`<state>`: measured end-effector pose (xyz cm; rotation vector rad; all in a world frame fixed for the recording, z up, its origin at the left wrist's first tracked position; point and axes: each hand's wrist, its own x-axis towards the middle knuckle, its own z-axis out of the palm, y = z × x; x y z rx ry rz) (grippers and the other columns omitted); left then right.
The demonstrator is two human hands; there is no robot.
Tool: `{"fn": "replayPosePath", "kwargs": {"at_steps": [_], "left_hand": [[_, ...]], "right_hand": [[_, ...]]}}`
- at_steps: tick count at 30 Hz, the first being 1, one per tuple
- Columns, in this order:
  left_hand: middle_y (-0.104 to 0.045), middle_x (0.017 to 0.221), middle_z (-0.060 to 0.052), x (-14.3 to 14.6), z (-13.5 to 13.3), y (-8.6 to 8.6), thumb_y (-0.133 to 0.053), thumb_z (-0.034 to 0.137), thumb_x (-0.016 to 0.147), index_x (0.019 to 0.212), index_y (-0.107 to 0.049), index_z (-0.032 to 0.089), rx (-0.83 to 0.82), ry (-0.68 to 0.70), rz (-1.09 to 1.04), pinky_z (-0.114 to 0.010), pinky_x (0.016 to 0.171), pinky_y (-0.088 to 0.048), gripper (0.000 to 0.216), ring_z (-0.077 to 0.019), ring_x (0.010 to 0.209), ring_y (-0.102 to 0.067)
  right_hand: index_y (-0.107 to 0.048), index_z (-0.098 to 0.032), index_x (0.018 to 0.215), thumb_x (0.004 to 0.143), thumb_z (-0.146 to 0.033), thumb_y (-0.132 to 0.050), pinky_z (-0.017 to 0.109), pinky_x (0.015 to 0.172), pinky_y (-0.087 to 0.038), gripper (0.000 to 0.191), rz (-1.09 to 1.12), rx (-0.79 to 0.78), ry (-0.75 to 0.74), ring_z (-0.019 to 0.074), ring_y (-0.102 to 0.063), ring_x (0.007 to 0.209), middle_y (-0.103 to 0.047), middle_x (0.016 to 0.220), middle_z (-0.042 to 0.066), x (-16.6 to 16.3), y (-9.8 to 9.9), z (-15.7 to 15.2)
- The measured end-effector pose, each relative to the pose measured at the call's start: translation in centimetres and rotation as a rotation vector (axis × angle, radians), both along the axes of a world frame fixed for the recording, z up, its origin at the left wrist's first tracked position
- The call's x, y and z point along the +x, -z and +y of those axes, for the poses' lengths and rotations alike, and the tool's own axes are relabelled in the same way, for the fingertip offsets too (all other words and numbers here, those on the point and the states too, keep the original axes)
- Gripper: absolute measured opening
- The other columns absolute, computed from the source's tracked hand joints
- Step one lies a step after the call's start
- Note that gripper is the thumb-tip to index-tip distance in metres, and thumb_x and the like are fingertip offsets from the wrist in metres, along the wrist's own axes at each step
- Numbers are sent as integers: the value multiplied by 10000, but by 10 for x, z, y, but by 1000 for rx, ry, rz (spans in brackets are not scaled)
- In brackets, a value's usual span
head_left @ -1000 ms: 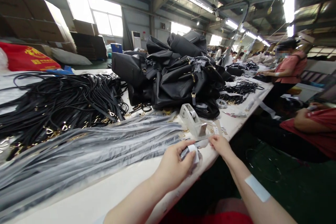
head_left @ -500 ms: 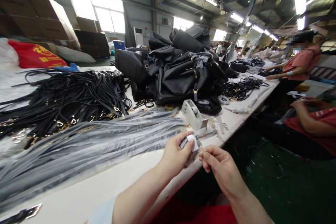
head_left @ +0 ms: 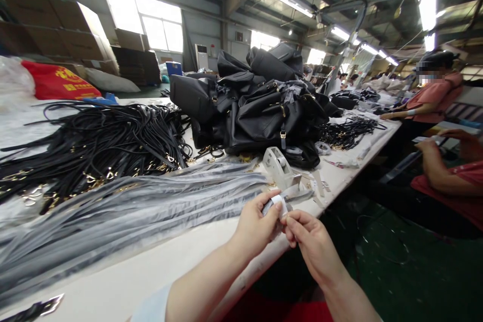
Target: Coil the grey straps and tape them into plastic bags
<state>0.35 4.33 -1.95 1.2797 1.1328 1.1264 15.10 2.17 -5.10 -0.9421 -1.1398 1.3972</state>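
Observation:
My left hand [head_left: 258, 221] is closed around a small plastic-wrapped bundle [head_left: 278, 203] with a white band across it, close to the table's front edge. What lies inside the wrap I cannot make out. Thumb and fingers of my right hand [head_left: 305, 231] are pinched together at the bundle's near right end; whatever they grip is too small to name. Just beyond the hands stands a white tape dispenser [head_left: 276, 165]. To the left, long straps in clear plastic sleeves [head_left: 151, 206] lie side by side across the table [head_left: 124, 261].
Black straps with gold clasps [head_left: 101, 136] are heaped at the left, behind the sleeved ones. Black bags [head_left: 252, 115] are piled mid-table. A belt buckle end [head_left: 51, 305] lies at the lower left. Two co-workers, one standing [head_left: 433, 95] and one seated [head_left: 449, 176], are at the right.
My right hand has come slightly left, closer to the bundle, and its fingertips now meet it. The view has shifted a little. At the right, the seated co-worker's hands have risen with a long strip.

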Motion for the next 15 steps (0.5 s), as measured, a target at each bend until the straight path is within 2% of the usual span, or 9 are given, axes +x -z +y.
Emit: {"fn": "replayPosePath", "kwargs": {"at_steps": [9,15], "left_hand": [[-743,961,-70,-1,-3,-9,-647,255,802,1142,-697,119,85,-45,63,-274,835,-512,370,-190,876,-673],[-746,988,-62,-6,-6,-12,-583,290,871,1142,-694,146,189,-59,95,-272,809,-522,327,-196,886,-683]], "right_hand": [[-658,-167,754,844,-450,-716,233,542,-339,303,-62,6,1,102,-437,548,-559,599,-24,1,2,-3],[-654,-160,717,803,-493,-736,240,559,-360,353,-113,-33,-34,107,-455,552,-598,626,-9,-3,-3,0]]}}
